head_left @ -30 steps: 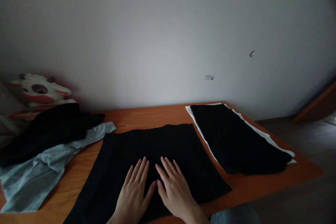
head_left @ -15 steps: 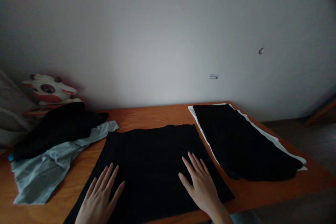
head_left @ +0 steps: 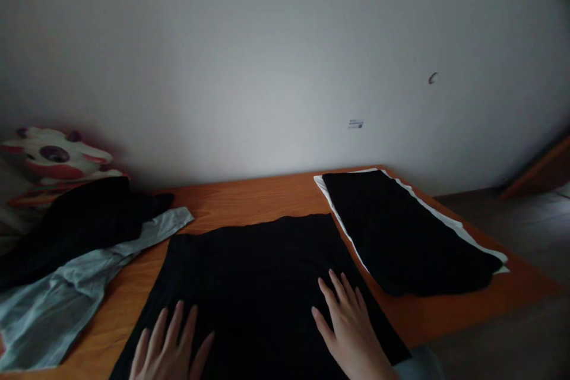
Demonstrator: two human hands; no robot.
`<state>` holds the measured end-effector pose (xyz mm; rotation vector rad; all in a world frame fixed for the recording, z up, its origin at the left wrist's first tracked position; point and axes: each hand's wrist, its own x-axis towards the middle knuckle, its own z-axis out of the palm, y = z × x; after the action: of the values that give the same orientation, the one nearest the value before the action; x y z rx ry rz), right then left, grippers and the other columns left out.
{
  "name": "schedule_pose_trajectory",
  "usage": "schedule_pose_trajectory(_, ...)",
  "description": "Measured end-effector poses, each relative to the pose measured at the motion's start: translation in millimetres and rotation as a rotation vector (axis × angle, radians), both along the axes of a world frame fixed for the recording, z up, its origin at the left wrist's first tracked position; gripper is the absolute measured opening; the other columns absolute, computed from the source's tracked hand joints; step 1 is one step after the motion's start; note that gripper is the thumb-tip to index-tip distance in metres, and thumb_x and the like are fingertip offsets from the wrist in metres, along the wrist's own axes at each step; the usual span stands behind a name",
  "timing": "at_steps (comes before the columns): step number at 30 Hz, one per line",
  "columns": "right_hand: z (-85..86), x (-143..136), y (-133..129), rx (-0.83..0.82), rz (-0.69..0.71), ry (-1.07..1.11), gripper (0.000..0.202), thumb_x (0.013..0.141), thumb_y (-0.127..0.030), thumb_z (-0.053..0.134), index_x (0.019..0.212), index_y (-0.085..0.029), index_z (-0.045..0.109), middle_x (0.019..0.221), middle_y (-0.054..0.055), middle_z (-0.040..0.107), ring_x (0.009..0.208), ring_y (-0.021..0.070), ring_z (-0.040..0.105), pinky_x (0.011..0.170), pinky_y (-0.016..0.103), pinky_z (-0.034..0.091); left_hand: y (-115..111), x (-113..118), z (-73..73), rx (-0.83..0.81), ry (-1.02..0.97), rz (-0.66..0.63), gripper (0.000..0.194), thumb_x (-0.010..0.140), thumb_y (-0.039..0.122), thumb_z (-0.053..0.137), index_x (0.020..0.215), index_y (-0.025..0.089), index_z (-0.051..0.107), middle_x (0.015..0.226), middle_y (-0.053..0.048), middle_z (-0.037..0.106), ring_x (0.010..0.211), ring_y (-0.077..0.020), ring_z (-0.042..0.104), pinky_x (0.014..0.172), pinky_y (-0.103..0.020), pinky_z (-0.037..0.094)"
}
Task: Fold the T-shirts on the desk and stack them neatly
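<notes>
Two bare hands in my feed, both palm down over one black cloth (head_left: 253,273) that lies spread on the wooden table (head_left: 249,193), front and centre of the view. Left hand (head_left: 167,365): on the cloth's left part, fingers extended and slightly fanned, thumb standing away from them; the lower frame edge cuts off the wrist. Right hand (head_left: 351,332): near the cloth's right border, spread likewise, fingers angled up and to the left. Neither pinches anything that I can make out; both look laid flat on the fabric, though how firmly they press I cannot tell. A broad stretch of cloth shows between them. Its far edge runs slightly wavy, short of the table's back; the near edge is out of my sight.

Right side of the table: a folded black garment (head_left: 401,231) lying on a white garment (head_left: 325,186), the white showing as a border along its sides. This stack sits just beside the cloth, a strip of wood between.

Left side: a grey garment (head_left: 66,297), loosely laid, with a rumpled black heap (head_left: 89,219) over part of it. Behind the heap, a cow-like plush toy (head_left: 57,157) near the pale wall (head_left: 244,59). On that wall I note a small printed label (head_left: 355,124), text too small to read.
</notes>
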<state>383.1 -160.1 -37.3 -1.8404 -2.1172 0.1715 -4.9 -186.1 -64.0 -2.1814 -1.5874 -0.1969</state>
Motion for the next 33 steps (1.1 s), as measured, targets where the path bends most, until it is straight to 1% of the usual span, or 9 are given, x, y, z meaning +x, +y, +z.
schedule_pose_trajectory(3, 26.8, -33.7, 14.5, -0.012, 0.084, 0.021, 0.038, 0.099, -0.034, 0.052, 0.131, -0.018, 0.065, 0.158, 0.019, 0.044, 0.149, 0.0393, 0.034, 0.116, 0.068, 0.034, 28.7, 56.5, 21.2, -0.027, -0.069, -0.027, 0.051, 0.096, 0.044, 0.045, 0.137, 0.021, 0.063, 0.151, -0.016, 0.055, 0.138, -0.038, 0.052, 0.105, -0.057, 0.051)
schedule_pose_trajectory(5, 42.0, -59.5, 31.0, -0.031, 0.249, 0.064, 0.046, 0.098, -0.025, 0.05, 0.143, -0.019, 0.055, 0.162, 0.016, 0.037, 0.151, 0.0331, 0.032, 0.119, 0.059, 0.034, 52.1, 91.5, 32.4, -0.099, -0.089, -0.106, 0.054, 0.099, 0.043, 0.04, 0.143, 0.017, 0.056, 0.156, -0.016, 0.049, 0.14, -0.0337, 0.05, 0.107, -0.051, 0.051)
schedule_pose_trajectory(7, 47.7, -78.5, 49.4, -0.055, 0.362, 0.09, 0.053, 0.098, -0.02, 0.048, 0.151, -0.018, 0.046, 0.163, 0.016, 0.034, 0.152, 0.0305, 0.029, 0.121, 0.056, 0.031, 74.4, 114.7, 37.3, -0.185, -0.108, -0.138, 0.052, 0.1, 0.037, 0.037, 0.146, 0.016, 0.052, 0.157, -0.015, 0.047, 0.142, -0.0313, 0.048, 0.11, -0.049, 0.049)
schedule_pose_trajectory(9, 43.9, -85.2, 66.5, -0.071, 0.401, 0.11, 0.052, 0.101, -0.027, 0.045, 0.153, -0.019, 0.044, 0.164, 0.014, 0.033, 0.153, 0.028, 0.027, 0.124, 0.053, 0.025, 92.6, 124.5, 36.7, -0.222, -0.132, -0.077, 0.053, 0.1, 0.033, 0.034, 0.147, 0.016, 0.051, 0.157, -0.015, 0.047, 0.145, -0.0321, 0.044, 0.113, -0.052, 0.044)
schedule_pose_trajectory(14, 26.5, -63.5, 97.0, -0.097, 0.219, 0.083, 0.064, 0.102, -0.053, 0.041, 0.156, -0.017, 0.04, 0.166, 0.015, 0.026, 0.155, 0.0282, 0.022, 0.126, 0.05, 0.015, 118.8, 112.4, 30.1, -0.221, -0.231, 0.105, 0.064, 0.099, 0.047, 0.036, 0.15, 0.011, 0.045, 0.159, -0.016, 0.041, 0.148, -0.0351, 0.038, 0.119, -0.055, 0.034)
schedule_pose_trajectory(19, 23.5, -39.4, 118.5, -0.121, 0.048, 0.015, 0.068, 0.103, -0.057, 0.035, 0.157, -0.016, 0.038, 0.167, 0.014, 0.023, 0.156, 0.0278, 0.016, 0.126, 0.049, 0.011, 136.4, 71.3, 38.6, -0.263, -0.252, 0.245, 0.064, 0.097, 0.05, 0.034, 0.151, 0.018, 0.046, 0.159, -0.016, 0.045, 0.149, -0.036, 0.036, 0.118, -0.059, 0.03)
schedule_pose_trajectory(24, 17.7, -11.7, 137.3, -0.142, -0.072, -0.025, 0.067, 0.103, -0.057, 0.034, 0.157, -0.019, 0.037, 0.168, 0.011, 0.022, 0.155, 0.0279, 0.02, 0.125, 0.046, 0.013, 147.5, 31.0, 53.9, -0.319, -0.256, 0.263, 0.059, 0.097, 0.046, 0.032, 0.149, 0.024, 0.048, 0.158, -0.013, 0.047, 0.15, -0.0331, 0.035, 0.118, -0.061, 0.028)
schedule_pose_trajectory(29, 14.9, 8.7, 150.2, -0.15, -0.093, -0.048, 0.063, 0.103, -0.056, 0.033, 0.157, -0.024, 0.038, 0.168, 0.009, 0.027, 0.155, 0.0251, 0.02, 0.124, 0.045, 0.01, 153.4, 29.7, 59.5, -0.341, -0.286, 0.369, 0.065, 0.097, 0.048, 0.033, 0.153, 0.016, 0.041, 0.165, -0.017, 0.033, 0.152, -0.0327, 0.03, 0.121, -0.058, 0.027)
schedule_pose_trajectory(33, 14.6, 9.0, 153.3, -0.131, -0.1, -0.04, 0.062, 0.103, -0.055, 0.036, 0.156, -0.024, 0.04, 0.167, 0.009, 0.029, 0.155, 0.0248, 0.022, 0.124, 0.044, 0.011, 153.4, 35.2, 57.8, -0.318, -0.314, 0.408, 0.064, 0.098, 0.048, 0.034, 0.152, 0.015, 0.044, 0.164, -0.018, 0.034, 0.153, -0.0324, 0.029, 0.122, -0.053, 0.026)
